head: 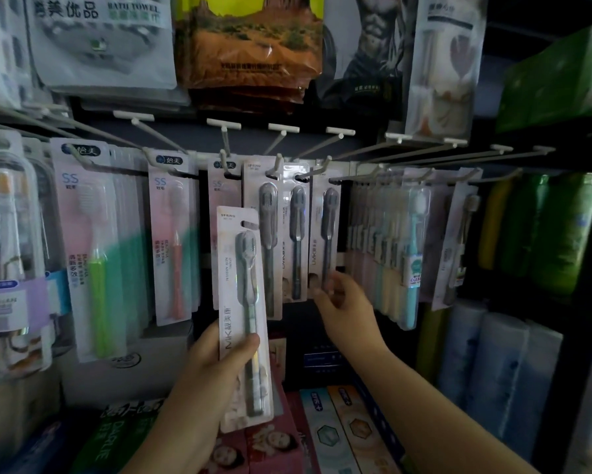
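Foremost, "SPRING" pack (234,285); behind, "LMK" pack (323,241)

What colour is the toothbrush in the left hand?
The toothbrush in the left hand is dark grey, in the head view.

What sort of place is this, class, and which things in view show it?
Most likely a shop's toiletries display: packed toothbrushes hang in rows on wall hooks, boxed toothpaste sits below, and the left hand holds one toothbrush pack while the right hand pinches a hanging pack.
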Tool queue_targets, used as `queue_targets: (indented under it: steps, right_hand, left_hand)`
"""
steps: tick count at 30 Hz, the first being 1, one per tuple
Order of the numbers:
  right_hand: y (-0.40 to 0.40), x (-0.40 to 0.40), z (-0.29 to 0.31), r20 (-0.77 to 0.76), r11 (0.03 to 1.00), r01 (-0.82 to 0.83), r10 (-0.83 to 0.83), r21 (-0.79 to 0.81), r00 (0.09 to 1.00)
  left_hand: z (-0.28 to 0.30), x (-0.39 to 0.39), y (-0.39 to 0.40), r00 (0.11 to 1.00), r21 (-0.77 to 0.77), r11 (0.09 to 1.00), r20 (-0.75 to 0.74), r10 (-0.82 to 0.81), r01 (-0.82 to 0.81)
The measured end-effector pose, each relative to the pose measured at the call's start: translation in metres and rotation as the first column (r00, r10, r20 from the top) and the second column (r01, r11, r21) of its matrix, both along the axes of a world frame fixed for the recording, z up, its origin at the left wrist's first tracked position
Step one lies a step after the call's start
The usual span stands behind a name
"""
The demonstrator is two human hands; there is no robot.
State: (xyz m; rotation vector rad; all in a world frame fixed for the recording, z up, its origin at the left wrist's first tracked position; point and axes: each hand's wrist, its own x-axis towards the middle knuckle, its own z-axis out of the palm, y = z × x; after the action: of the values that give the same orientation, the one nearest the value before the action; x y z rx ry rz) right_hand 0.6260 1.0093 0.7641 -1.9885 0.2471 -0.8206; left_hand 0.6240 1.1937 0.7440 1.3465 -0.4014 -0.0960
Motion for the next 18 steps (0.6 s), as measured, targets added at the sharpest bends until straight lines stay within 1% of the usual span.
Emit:
queue_targets:
  steps: [2,5,8,10,13,16,18]
  right_hand:
    - [0.009,-0.019,-0.007,-0.002,0.991,-0.130,0.131,0.031,0.991]
    - [0.026,-0.043,-0.011,0.027,0.962,-0.272,0.272,0.026,0.962]
    - [0.035,-0.050,-0.010,0.058,0.934,-0.344,0.340,0.091,0.939]
    - [0.035,-0.052,-0.007,0.076,0.932,-0.344,0.337,0.112,0.938]
    - [0.031,-0.054,-0.006,0.072,0.948,-0.307,0.302,0.083,0.951]
    - [0.025,-0.056,-0.010,0.049,0.960,-0.270,0.267,0.070,0.962]
    - [0.018,-0.057,-0.011,0.058,0.970,-0.228,0.224,0.079,0.973]
  left_hand:
    - [0.000,-0.002,-0.005,1.000,0.006,1.000,-0.001,0.004,-0.004]
    - [-0.002,-0.004,-0.014,1.000,0.020,1.000,0.001,0.006,-0.006]
    - [-0.002,-0.009,-0.023,0.998,0.048,0.998,0.036,-0.044,0.042]
    - [-0.003,-0.011,-0.027,0.993,0.086,0.993,0.078,-0.084,0.077]
    - [-0.005,-0.015,-0.030,0.983,0.166,0.978,0.110,-0.148,0.128]
    - [-0.006,-0.015,-0.031,0.982,0.264,0.958,0.119,-0.146,0.110]
    - [-0.008,-0.012,-0.030,0.986,0.290,0.955,0.130,-0.101,0.059]
